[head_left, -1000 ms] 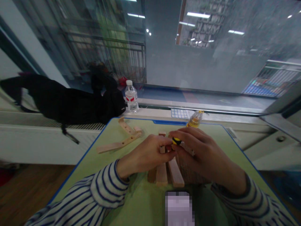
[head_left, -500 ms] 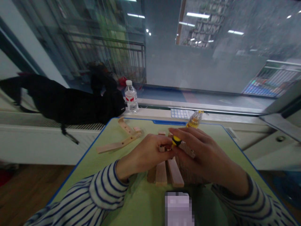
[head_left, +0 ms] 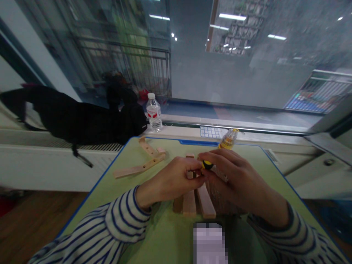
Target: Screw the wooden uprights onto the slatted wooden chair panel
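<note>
Over the middle of the table, my right hand (head_left: 236, 176) is closed around a small yellow-and-black screwdriver (head_left: 208, 165); only part of its handle shows. My left hand (head_left: 174, 178) meets it from the other side, thumb and fingers pinched by the screwdriver's front end. What sits in that pinch is hidden. Beneath both hands lie wooden slats (head_left: 189, 203), side by side, with a small wooden block at their far end. Clear crinkled plastic (head_left: 225, 203) lies under my right hand. Farther left, joined wooden strips (head_left: 151, 164) with holes rest on the table.
The green table (head_left: 99, 209) has a blue edge. A pixelated pale, phone-like object (head_left: 209, 244) is at the near side. Beyond stand a clear bottle with a yellow cap (head_left: 228, 139) and a water bottle (head_left: 154, 114). A black bag (head_left: 90, 121) lies on the left sill.
The yellow-and-black handle has turned slightly between my right fingers, showing more black. Both hands stay in nearly the same place.
</note>
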Demonstrator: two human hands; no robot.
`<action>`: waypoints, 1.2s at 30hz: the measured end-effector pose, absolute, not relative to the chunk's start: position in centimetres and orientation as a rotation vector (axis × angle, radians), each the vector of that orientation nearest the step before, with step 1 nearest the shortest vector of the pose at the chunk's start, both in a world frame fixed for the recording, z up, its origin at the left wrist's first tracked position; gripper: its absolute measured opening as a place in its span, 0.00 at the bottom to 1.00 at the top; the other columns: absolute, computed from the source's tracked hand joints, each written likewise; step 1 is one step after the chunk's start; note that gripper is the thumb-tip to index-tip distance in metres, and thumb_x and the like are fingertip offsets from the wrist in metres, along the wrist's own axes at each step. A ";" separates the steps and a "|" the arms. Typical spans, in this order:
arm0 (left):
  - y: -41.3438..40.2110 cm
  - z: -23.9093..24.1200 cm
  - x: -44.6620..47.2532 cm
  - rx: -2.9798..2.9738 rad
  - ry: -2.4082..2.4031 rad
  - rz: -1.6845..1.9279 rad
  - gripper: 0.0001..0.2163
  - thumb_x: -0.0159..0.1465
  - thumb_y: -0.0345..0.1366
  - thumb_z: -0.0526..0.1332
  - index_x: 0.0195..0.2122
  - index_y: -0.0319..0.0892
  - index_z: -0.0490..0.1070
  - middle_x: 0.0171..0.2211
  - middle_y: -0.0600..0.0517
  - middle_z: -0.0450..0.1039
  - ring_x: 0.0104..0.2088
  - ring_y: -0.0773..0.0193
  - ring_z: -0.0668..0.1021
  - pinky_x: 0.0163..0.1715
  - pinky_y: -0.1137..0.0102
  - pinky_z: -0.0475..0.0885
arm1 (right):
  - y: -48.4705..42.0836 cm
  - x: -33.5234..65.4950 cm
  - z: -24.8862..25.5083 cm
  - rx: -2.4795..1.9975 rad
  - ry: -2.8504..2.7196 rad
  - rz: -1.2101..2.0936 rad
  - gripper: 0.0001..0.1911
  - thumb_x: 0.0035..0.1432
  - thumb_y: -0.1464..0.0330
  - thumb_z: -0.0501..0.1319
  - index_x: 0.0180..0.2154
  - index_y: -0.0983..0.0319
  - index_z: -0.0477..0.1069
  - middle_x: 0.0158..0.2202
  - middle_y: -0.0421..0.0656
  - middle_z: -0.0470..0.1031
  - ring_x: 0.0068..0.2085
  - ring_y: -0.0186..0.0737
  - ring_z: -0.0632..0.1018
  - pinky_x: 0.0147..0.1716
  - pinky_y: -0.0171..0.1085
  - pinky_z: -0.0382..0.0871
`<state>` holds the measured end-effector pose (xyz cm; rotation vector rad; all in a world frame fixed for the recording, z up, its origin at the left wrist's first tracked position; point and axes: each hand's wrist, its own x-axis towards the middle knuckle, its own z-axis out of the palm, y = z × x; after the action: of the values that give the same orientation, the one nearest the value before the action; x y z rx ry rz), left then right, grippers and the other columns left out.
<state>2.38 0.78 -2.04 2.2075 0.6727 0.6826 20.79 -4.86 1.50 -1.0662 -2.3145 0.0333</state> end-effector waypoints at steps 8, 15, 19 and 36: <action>0.8 -1.7 2.4 2.174 0.732 0.654 0.04 0.59 0.34 0.62 0.33 0.40 0.74 0.28 0.56 0.73 0.29 0.69 0.72 0.29 0.75 0.64 | -4.8 20.7 1.5 -1.049 -2.306 0.052 0.14 0.62 0.70 0.56 0.50 0.63 0.66 0.45 0.47 0.73 0.45 0.41 0.73 0.45 0.43 0.69; 0.9 -2.0 2.2 2.161 0.753 0.659 0.04 0.59 0.35 0.62 0.33 0.41 0.75 0.27 0.57 0.73 0.29 0.70 0.72 0.29 0.76 0.63 | -4.9 21.0 1.9 -1.035 -2.294 0.029 0.13 0.62 0.70 0.57 0.49 0.62 0.65 0.44 0.46 0.74 0.45 0.38 0.74 0.45 0.41 0.69; 0.8 -2.2 2.2 2.160 0.694 0.642 0.05 0.61 0.34 0.61 0.31 0.40 0.74 0.27 0.58 0.72 0.28 0.71 0.71 0.27 0.76 0.61 | -5.1 21.1 2.1 -1.020 -2.312 0.021 0.13 0.62 0.70 0.57 0.49 0.62 0.64 0.45 0.45 0.75 0.45 0.39 0.74 0.45 0.41 0.69; 0.9 -2.0 2.5 2.130 0.655 0.612 0.05 0.60 0.32 0.58 0.32 0.40 0.74 0.27 0.57 0.70 0.28 0.71 0.69 0.27 0.76 0.61 | -4.7 21.0 1.6 -1.093 -2.270 0.022 0.10 0.62 0.68 0.57 0.46 0.61 0.65 0.41 0.44 0.74 0.41 0.39 0.75 0.41 0.41 0.70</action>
<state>2.45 0.85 -2.04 2.1302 0.6548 0.6116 20.97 -4.70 1.56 -1.0929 -2.2703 0.0223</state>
